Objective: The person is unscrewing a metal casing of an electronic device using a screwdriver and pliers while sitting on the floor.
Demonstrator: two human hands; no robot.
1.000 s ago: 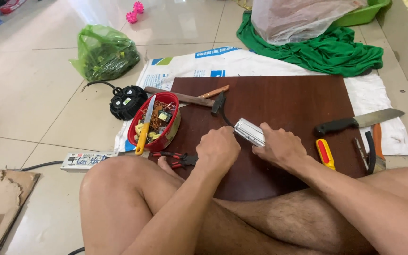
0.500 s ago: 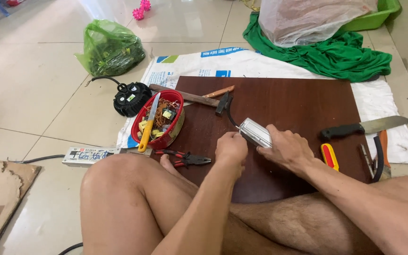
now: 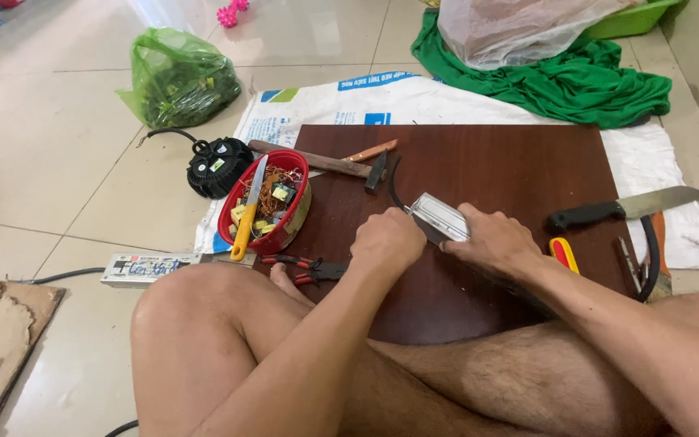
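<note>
I sit on the floor with a dark brown board (image 3: 495, 162) in front of my legs. Both hands hold a flat silver metal box (image 3: 440, 217) on the board. My left hand (image 3: 386, 241) is closed against its near left end. My right hand (image 3: 491, 240) grips its right side. A thin black cable (image 3: 392, 182) runs from the box toward the hammer. Whether a tool sits inside my left fist is hidden.
A red bowl (image 3: 285, 235) of small parts holds a yellow-handled knife (image 3: 244, 218). Nearby lie a hammer (image 3: 325, 162), red-handled pliers (image 3: 305, 269), a black-handled knife (image 3: 624, 209), a black round device (image 3: 218, 166), a power strip (image 3: 147, 267), a green bag (image 3: 178, 79) and green cloth (image 3: 576, 81).
The view has shifted slightly. My hands stay on the metal box, which has barely moved on the board.
</note>
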